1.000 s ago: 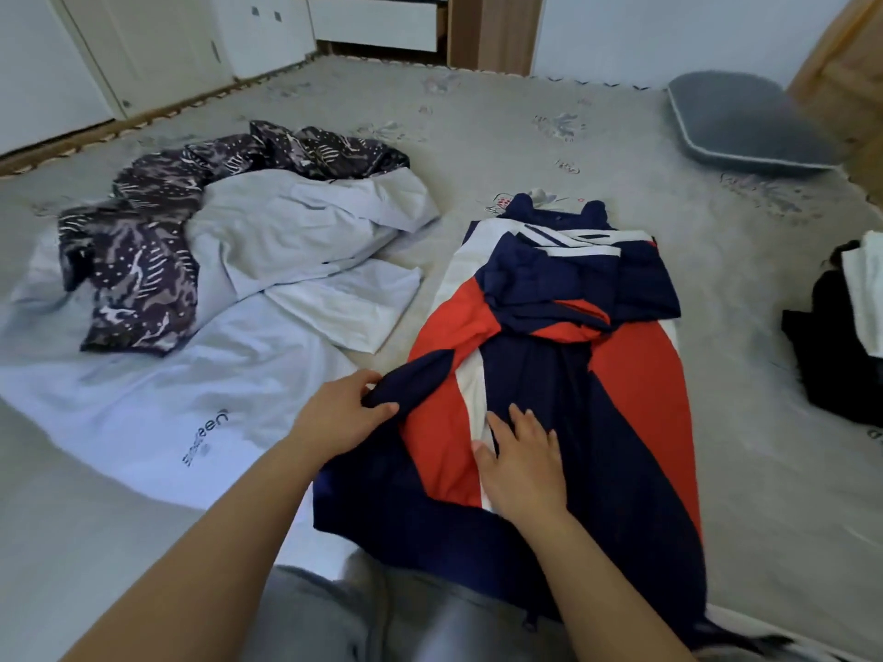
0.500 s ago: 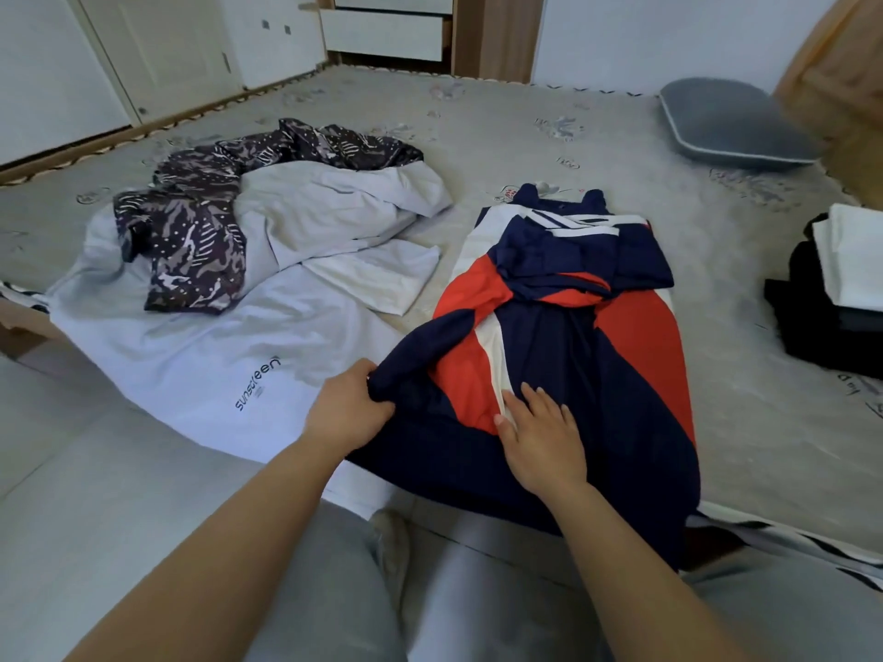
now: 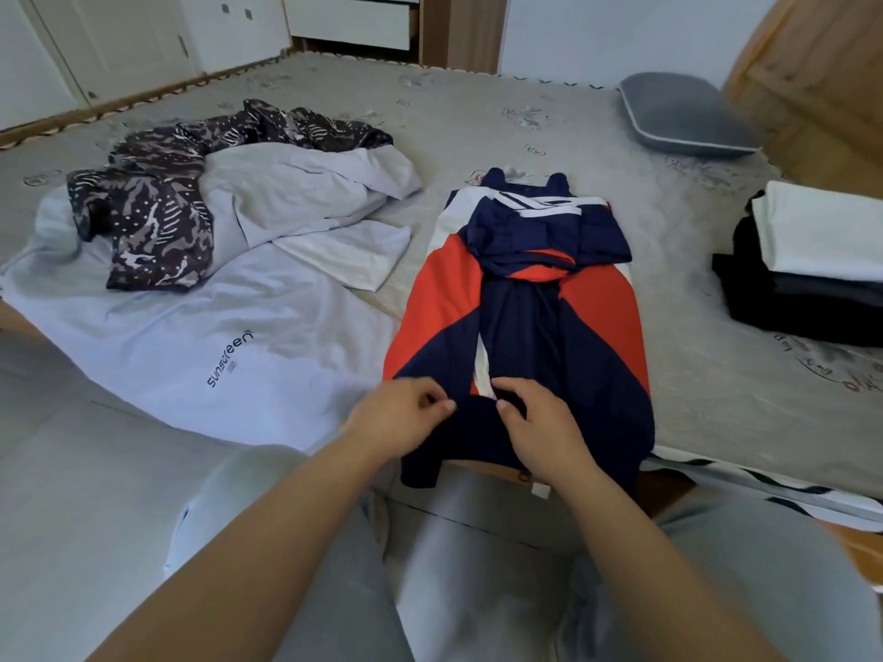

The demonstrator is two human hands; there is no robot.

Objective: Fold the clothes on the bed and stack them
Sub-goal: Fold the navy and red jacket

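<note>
A navy, red and white jacket lies lengthwise on the bed, its sleeves folded in over its middle and its hem hanging over the near edge. My left hand and my right hand sit side by side at the lower end of the jacket, each pinching the navy fabric of a sleeve that runs down the centre. To the left lies a spread light grey "sunscreen" garment, with a dark patterned garment and a crumpled grey one on top of it.
A stack of folded black, grey and white clothes sits at the bed's right side. A grey pillow lies at the far right corner by a wooden headboard. White cupboards stand beyond the bed. My grey-trousered legs fill the foreground.
My left hand has carried the left sleeve across onto the jacket's middle. My right hand has lifted from lying flat and now pinches the fabric beside the left hand.
</note>
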